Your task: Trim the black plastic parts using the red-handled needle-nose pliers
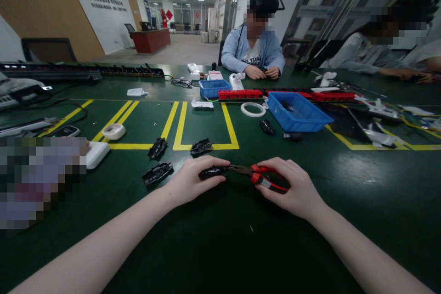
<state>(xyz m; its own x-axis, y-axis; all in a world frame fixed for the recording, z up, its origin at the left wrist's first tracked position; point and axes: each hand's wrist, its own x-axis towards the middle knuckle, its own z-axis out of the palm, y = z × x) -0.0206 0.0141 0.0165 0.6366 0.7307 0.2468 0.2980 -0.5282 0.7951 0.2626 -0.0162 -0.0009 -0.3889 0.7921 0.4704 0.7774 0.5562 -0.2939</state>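
Note:
My left hand (pixel 198 177) grips a small black plastic part (pixel 212 172) between thumb and fingers, low over the green table. My right hand (pixel 291 186) is wrapped round the red and black handles of long-nose pliers (pixel 257 174). The pliers' jaws point left and meet the near end of the black part; whether they pinch it I cannot tell. Just beyond my left hand lie several black plastic shells, among them one shell (pixel 157 173) beside my wrist, another (pixel 157 148) behind it and a third (pixel 200 147) on the yellow tape.
A blue bin (pixel 298 112) stands at the right with dark parts inside. Left of it lie a white tape roll (pixel 253 109) and a black piece (pixel 267 127). Red strips (pixel 240 94) and a smaller blue bin (pixel 214 88) sit farther back. Across the table a person (pixel 255 50) is seated.

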